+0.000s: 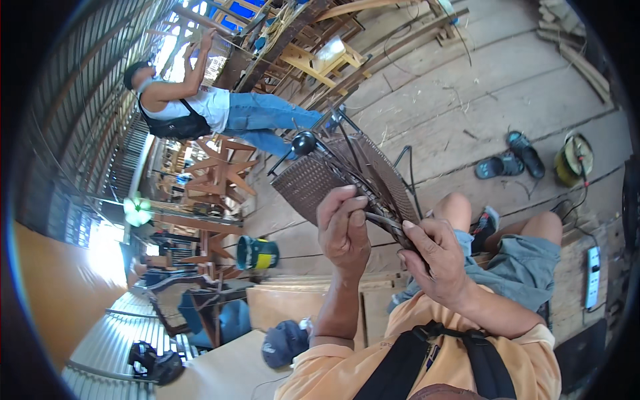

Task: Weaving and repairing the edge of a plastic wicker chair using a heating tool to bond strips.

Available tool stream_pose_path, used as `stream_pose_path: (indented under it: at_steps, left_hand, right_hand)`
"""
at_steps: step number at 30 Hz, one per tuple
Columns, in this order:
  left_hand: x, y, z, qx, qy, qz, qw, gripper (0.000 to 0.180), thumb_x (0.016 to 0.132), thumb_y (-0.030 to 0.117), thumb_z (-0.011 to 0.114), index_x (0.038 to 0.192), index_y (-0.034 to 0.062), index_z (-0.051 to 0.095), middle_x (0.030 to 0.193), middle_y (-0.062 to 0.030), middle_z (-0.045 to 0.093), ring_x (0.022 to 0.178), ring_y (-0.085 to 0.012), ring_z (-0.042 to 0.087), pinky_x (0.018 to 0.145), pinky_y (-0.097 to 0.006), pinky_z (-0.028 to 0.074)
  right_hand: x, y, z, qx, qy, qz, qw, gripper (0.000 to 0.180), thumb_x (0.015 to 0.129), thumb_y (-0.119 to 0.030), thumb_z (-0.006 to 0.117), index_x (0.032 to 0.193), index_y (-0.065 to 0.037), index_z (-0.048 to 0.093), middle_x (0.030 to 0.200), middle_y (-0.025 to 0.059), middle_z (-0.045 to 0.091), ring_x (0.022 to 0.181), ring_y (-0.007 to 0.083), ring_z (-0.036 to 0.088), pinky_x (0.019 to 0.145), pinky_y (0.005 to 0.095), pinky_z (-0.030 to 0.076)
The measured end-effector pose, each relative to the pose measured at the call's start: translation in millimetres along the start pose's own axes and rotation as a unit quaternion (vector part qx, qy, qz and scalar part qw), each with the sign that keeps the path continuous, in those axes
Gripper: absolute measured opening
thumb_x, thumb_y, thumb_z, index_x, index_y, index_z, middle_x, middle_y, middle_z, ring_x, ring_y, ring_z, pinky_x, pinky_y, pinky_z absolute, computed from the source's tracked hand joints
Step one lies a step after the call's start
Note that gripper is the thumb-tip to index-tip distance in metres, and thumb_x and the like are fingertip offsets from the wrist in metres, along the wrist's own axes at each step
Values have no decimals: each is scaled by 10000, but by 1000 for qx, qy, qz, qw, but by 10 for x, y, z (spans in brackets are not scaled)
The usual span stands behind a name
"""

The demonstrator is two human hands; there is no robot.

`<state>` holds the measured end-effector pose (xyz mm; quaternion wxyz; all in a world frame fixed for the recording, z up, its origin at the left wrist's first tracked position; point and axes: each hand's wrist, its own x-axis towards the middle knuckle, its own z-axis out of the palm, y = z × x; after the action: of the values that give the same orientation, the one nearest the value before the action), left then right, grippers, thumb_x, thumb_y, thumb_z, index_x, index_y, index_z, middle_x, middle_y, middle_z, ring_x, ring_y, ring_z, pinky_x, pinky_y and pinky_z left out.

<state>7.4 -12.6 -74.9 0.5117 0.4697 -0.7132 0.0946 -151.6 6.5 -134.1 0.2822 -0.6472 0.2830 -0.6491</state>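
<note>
A furniture workshop: bare wooden chair frames (223, 170) stacked on a plank floor (467, 87).

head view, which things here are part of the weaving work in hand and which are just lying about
In hand:
- dark brown woven rattan chair on a black metal frame
- left hand pinching a thin strand
- right hand gripping the woven edge

Lying about:
- pair of blue sandals
- teal and yellow bucket
- yellow cord reel
- white power strip
</note>
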Motion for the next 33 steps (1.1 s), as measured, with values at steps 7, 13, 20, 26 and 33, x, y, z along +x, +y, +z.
stream_pose_path:
  at_steps: [7, 13, 20, 26, 33]
  left_hand:
    - [-17, -7, -48, -168, -91, -35, 981, 386, 934, 362, 531, 1010, -6, 622, 1013, -121, 520, 840, -206, 564, 712, -300, 486]
    - [110, -21, -27, -91, -101, 35, 990, 386, 882, 330, 605, 1101, 13, 618, 1108, -144, 488, 834, -220, 567, 719, -316, 495]
    - [220, -162, -93, -123, -111, 32, 986, 325, 910, 273, 555, 1101, 27, 649, 1265, -177, 479, 1013, -290, 599, 795, -322, 517]
    - [187, -233, -206, -27, -90, 48, 994, 299, 784, 208, 674, 1059, 92, 651, 1234, -98, 510, 1077, -261, 544, 876, -366, 456]
    - [190, -200, -399, 173, -145, 210, 951, 279, 722, 253, 710, 953, 124, 619, 1161, -12, 505, 1142, -226, 420, 987, -475, 281]
  right_hand:
    - [-14, -68, 33, -61, 0, -26, 998, 530, 688, 56, 701, 1195, -17, 563, 893, 133, 531, 769, 262, 531, 652, 346, 444]
    - [-14, -153, 47, -158, -29, -12, 987, 516, 715, 25, 683, 1214, -24, 560, 891, 125, 542, 799, 270, 529, 723, 357, 444]
    - [9, -213, 66, -166, -19, -20, 986, 462, 739, 42, 664, 1190, -14, 577, 945, 142, 545, 772, 252, 543, 688, 321, 465]
    - [2, -205, 75, -191, -27, -33, 981, 434, 763, 39, 648, 1190, 5, 572, 984, 153, 542, 783, 246, 551, 700, 317, 467]
    - [-65, -158, 148, -237, -5, -41, 971, 411, 782, 36, 622, 1188, 14, 568, 1007, 157, 543, 856, 258, 543, 750, 316, 460]
